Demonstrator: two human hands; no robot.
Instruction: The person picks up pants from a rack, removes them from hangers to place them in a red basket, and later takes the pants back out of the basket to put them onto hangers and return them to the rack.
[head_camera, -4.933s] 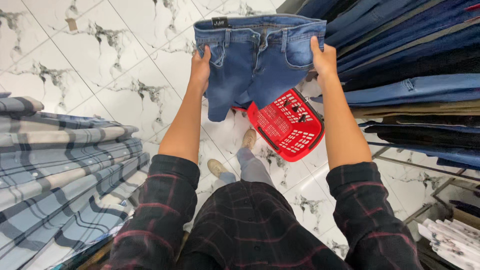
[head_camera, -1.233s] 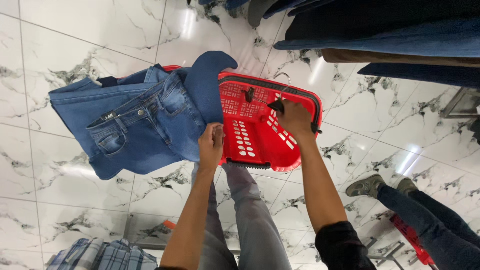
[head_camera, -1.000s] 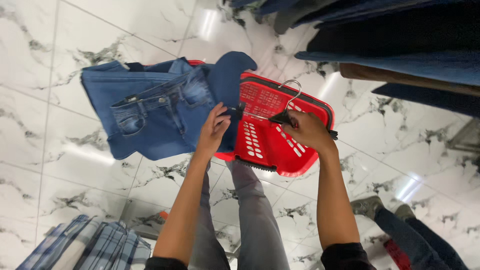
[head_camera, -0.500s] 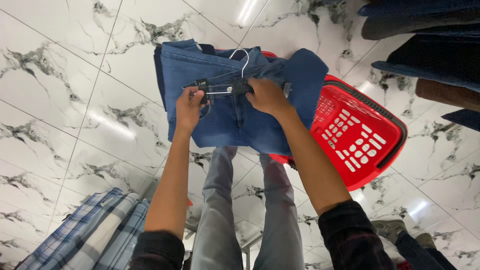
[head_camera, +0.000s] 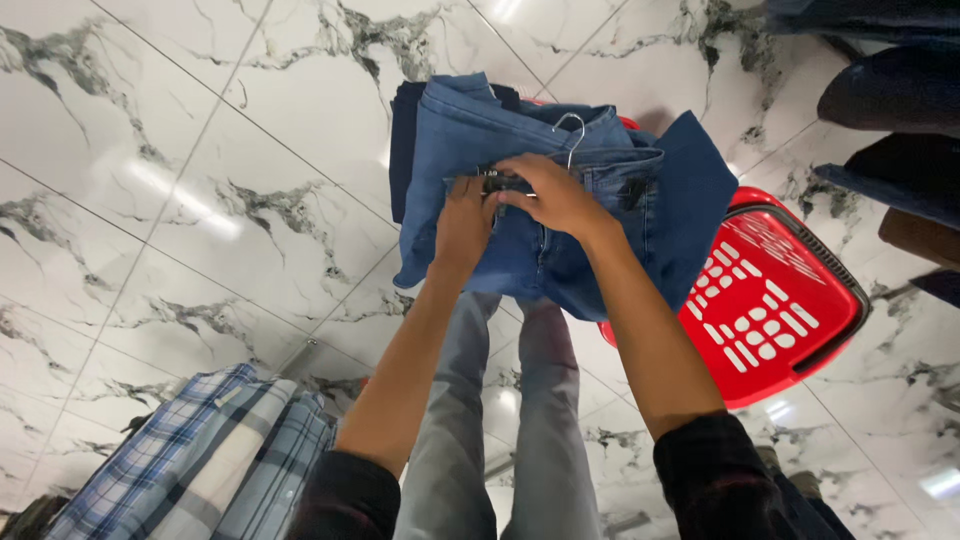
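Both hands are bunched at the waistband of a pair of blue jeans (head_camera: 540, 200), held out in front over the marble floor (head_camera: 200, 180). The left hand (head_camera: 463, 222) is closed on the denim just under the waistband, pinching the fabric flat, which looks like it's there to keep the top edge steady. The right hand (head_camera: 555, 195) is curled over a dark clip bar of a hanger (head_camera: 500, 184) right at the waistband, fingers shut around it – the thin wire hook (head_camera: 572, 128) pokes up just behind the knuckles. So the jeans hang from that grip, folded over, legs drooping down.

Right behind and below the jeans sits a red plastic basket (head_camera: 775, 310), its dark rim facing up and part of it hidden by the denim. More folded denim (head_camera: 890, 100) is stacked on shelves at the upper right, and a plaid shirt (head_camera: 210, 460) shows at the lower left – can't tell what it's resting on. The person's own grey trouser legs run down the middle.
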